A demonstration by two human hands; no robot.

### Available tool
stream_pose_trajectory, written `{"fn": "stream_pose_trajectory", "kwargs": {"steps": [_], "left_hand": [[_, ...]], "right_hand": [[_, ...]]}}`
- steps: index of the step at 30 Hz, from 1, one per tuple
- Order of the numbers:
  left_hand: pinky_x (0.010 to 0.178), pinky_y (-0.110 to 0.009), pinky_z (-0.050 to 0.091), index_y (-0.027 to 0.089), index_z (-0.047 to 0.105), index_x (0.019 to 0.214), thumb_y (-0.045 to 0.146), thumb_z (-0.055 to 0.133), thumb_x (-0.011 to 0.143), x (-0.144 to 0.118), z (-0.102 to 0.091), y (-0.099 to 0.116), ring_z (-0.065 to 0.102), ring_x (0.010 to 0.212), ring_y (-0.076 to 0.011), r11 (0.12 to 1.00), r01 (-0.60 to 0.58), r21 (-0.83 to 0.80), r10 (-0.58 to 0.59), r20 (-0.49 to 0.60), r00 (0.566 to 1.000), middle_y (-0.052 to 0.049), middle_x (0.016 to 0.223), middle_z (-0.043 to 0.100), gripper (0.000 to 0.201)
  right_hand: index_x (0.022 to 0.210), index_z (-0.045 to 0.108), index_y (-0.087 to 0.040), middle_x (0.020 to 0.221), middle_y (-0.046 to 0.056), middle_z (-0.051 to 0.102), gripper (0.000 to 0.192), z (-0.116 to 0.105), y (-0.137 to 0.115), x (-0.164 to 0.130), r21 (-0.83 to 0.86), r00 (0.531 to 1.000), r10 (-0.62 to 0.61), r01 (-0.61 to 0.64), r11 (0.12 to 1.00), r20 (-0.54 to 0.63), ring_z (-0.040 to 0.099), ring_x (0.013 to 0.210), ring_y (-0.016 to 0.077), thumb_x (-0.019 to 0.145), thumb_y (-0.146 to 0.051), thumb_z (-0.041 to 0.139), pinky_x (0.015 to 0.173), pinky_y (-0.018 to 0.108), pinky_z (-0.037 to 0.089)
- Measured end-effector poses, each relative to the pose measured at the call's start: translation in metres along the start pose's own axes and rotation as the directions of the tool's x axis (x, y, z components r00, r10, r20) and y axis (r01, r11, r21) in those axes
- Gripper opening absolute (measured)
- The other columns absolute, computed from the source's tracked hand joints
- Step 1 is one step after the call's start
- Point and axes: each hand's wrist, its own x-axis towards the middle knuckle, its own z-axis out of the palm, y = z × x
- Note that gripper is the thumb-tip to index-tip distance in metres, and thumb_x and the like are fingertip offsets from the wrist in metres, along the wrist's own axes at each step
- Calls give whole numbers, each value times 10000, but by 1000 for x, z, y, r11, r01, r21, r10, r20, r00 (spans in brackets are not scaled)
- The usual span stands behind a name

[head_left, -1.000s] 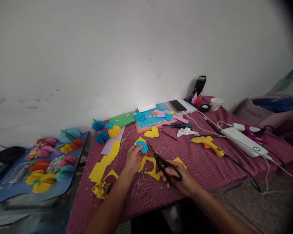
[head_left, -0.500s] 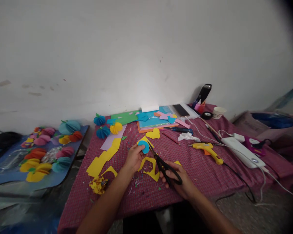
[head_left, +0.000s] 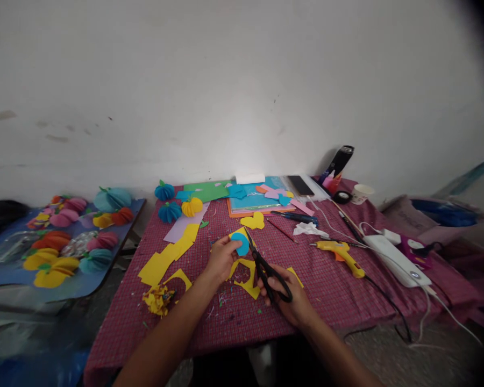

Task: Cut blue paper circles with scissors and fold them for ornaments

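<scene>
My left hand (head_left: 222, 258) pinches a blue paper circle (head_left: 241, 243) together with a piece of yellow paper (head_left: 237, 232) behind it. In my right hand (head_left: 286, 298) is a pair of black-handled scissors (head_left: 264, 266), fingers through the loops. The scissor blades point up and left, their tips by the right edge of the blue circle and the yellow paper. Below my hands lies a yellow paper offcut (head_left: 248, 282) with a hole in it. A yellow paper shape (head_left: 253, 220) rests just beyond the circle.
A yellow glue gun (head_left: 341, 255) and a white power strip (head_left: 399, 258) with cables lie right. Yellow strips (head_left: 171, 255) and a crumpled yellow bundle (head_left: 157, 300) are left. Paper pumpkins (head_left: 169, 212) stand behind; more cover a blue side table (head_left: 105, 274). A phone (head_left: 300, 185) and black bottle (head_left: 341, 160) sit at the back.
The scissors' handles have drawn somewhat closer together, and the blades look narrower. The blue circle has turned a little and shows more fully. The whole view has shifted slightly.
</scene>
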Motion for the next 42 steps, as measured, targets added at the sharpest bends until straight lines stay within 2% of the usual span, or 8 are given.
{"fn": "stream_pose_trajectory", "kwargs": {"steps": [23, 42], "left_hand": [[588, -252, 482, 121, 663, 747, 205, 783, 588, -3, 3, 3, 606, 586, -127, 997, 76, 4, -75, -36, 997, -43, 705, 674, 216], [591, -257, 493, 124, 668, 759, 202, 773, 597, -3, 3, 2, 614, 583, -130, 997, 78, -8, -78, -26, 997, -39, 698, 678, 208]], "right_hand": [[1018, 687, -154, 775, 46, 667, 302, -1, 2, 1, -110, 1000, -20, 19, 994, -12, 560, 583, 131, 774, -316, 760, 443, 214, 441], [1009, 694, -161, 762, 52, 678, 311, 2, 4, 1, -26, 1000, -8, 7, 1000, -17, 580, 585, 152, 751, -316, 773, 463, 239, 456]]}}
